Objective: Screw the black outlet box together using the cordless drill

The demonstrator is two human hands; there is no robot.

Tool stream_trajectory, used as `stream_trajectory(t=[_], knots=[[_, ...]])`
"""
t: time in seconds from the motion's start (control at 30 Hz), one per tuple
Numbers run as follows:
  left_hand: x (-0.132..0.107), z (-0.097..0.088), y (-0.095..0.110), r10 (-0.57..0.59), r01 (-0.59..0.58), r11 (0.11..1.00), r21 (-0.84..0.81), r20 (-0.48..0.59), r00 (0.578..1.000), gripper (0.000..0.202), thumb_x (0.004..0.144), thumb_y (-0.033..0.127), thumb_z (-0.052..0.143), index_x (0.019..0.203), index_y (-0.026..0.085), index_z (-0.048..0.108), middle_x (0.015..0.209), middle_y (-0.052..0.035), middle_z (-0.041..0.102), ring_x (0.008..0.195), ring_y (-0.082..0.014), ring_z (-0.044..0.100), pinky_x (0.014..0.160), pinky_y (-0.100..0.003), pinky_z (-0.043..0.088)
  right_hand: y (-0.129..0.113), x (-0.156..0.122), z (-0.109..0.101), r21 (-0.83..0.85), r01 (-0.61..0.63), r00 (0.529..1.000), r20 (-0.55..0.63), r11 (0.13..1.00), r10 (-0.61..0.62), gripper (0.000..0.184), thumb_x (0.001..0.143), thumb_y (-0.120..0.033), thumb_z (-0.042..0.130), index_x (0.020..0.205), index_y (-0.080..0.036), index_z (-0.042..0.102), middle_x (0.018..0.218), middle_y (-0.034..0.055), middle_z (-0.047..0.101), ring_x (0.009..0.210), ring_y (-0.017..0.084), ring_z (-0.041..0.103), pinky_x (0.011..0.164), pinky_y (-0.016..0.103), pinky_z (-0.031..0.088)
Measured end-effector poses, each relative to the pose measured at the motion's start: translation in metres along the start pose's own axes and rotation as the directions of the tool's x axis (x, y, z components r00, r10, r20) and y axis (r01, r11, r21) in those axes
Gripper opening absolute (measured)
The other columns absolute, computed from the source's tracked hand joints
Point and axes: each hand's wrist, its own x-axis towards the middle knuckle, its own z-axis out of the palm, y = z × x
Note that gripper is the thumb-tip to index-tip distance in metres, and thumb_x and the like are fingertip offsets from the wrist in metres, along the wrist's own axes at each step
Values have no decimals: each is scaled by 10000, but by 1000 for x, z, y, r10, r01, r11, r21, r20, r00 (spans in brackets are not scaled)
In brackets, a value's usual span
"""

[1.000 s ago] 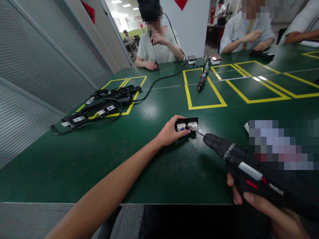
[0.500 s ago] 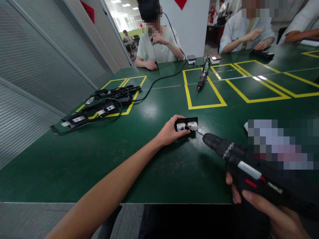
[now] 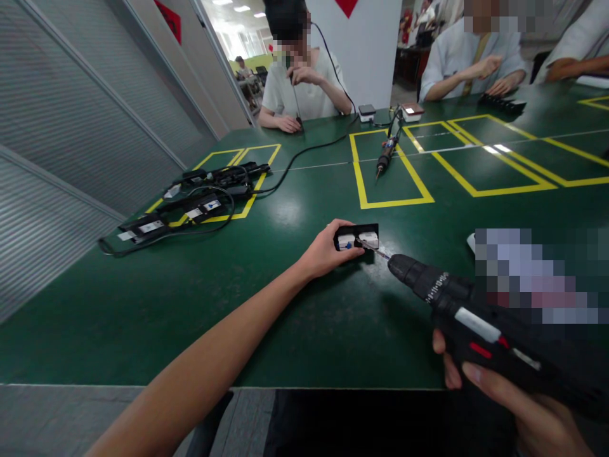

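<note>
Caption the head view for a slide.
Left hand holds a small black housing on the green table; right hand points a cordless driver at it.

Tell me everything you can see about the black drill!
The drill is black, plastic-looking, with a white strip and a red button on its side and a ribbed ring behind its nose. A thin silvery bit sticks out in front. The drill is held nearly level above the green table, pointing left. The right hand grips it from below. The bit's tip reaches the small box held by the left hand.
</note>
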Motion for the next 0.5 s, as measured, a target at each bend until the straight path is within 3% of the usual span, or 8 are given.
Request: stream_trajectory(t=[0.17,0.5], knots=[[0,0,0,-2,2,1000,17,3,1000,549,738,410,701,1189,188,481,1087,-80,597,923,-205,607,828,-366,505,1,-1,-5,-48,-17,998,57,999,20,185,859,-410,559,999,-325,644,902,-4,706,805,218,681,791,269,541],[0,-1,1,-6,6,1000,5,7,1000,545,740,403,700,1187,182,481,1087,-83,595,913,-204,606,820,-373,508,3,-3,-4,-14,-8,1000,30,1000,8,235,843,-397,593,1051,-310,656,887,7,715,742,221,696,695,254,570]])
